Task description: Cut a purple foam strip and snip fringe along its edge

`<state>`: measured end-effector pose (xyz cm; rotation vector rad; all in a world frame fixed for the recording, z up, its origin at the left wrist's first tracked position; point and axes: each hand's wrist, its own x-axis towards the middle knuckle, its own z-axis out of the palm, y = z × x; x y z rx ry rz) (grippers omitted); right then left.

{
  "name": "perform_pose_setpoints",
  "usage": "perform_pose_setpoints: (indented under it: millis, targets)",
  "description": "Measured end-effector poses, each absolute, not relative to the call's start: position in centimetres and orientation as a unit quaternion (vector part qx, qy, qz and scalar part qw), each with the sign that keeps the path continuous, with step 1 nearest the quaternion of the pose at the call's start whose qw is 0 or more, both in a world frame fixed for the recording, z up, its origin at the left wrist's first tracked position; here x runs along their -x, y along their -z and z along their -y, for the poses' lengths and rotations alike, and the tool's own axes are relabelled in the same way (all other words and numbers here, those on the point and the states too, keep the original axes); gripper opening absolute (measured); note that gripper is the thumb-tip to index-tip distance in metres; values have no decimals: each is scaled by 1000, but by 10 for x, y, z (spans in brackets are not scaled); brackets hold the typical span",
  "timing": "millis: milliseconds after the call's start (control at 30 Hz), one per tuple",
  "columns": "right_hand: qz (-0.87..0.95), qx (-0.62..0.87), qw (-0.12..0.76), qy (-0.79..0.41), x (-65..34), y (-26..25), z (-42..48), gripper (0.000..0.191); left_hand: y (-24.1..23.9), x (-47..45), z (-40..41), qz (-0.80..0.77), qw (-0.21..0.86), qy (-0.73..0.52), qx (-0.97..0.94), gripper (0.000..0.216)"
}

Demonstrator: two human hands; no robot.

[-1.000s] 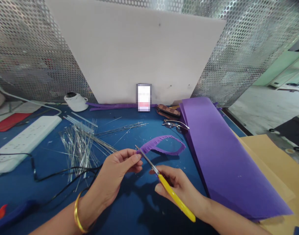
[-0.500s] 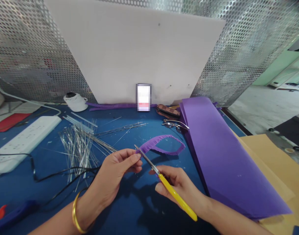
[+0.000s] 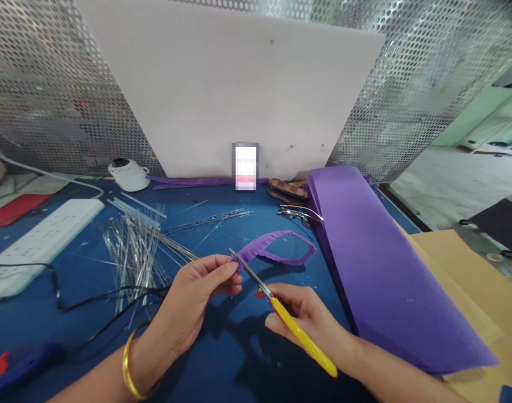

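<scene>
Between thumb and fingers, my left hand point(image 3: 205, 285) pinches the near end of a purple paper strip point(image 3: 259, 244). The strip is fringed along one edge and loops out to the right over the blue table. My right hand point(image 3: 306, 319) grips yellow-handled scissors point(image 3: 301, 333), their handle running down toward my right wrist. The scissor blades cross the strip just beside my left fingertips. Whether the blades are apart or closed is hard to tell. A gold bangle point(image 3: 130, 364) circles my left wrist.
Thin metal wires point(image 3: 142, 257) lie in a bundle left of my hands, near a white power strip point(image 3: 50, 240) and black cable. Folded purple paper point(image 3: 390, 280) spreads on the right, over tan sheets. Glasses point(image 3: 300, 214), a checkered case point(image 3: 287, 190) and a phone point(image 3: 245, 167) sit at the back.
Almost nothing differs. Both hands, the scissors and the strip keep the same positions, apart from a very slight shift of the whole view.
</scene>
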<state>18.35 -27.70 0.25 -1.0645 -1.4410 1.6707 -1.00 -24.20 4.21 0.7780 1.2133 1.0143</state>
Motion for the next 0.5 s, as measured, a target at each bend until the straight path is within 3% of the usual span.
perform_pose_setpoints:
  millis: [233, 500]
  targets:
    - [548, 399, 337, -653, -182, -5, 275, 38, -41, 12, 241, -502, 673, -432, -329, 16]
    - [524, 377, 331, -688, -183, -1, 277, 47, -34, 11, 239, -541, 626, -431, -360, 18]
